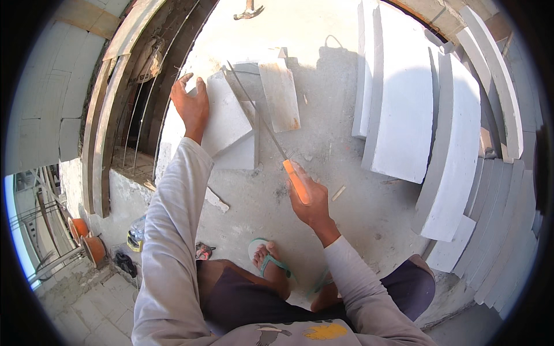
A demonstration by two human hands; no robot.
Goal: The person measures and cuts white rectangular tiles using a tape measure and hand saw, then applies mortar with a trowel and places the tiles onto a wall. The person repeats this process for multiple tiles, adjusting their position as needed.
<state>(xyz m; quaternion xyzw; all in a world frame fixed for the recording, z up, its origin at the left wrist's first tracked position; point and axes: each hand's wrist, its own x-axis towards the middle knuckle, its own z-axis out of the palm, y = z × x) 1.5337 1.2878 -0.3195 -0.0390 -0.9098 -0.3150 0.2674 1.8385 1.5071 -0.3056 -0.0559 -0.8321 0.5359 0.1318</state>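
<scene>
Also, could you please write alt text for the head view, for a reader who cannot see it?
A right hand grips an orange-handled saw pointing forward, while the left hand is at the left edge of a pale block. Large white slabs line the right; a hammer lies at the top.

On the floor (340, 144), 1 upper block (225, 115) over a lower block (245, 151), both left of the saw (296, 181) in the right hand (311, 199); at the upper block's left edge, the left hand (191, 109). Right of the saw's far end, a slab (280, 95). Far ahead, a hammer (249, 12). Well to the right, panels (405, 109).
</scene>
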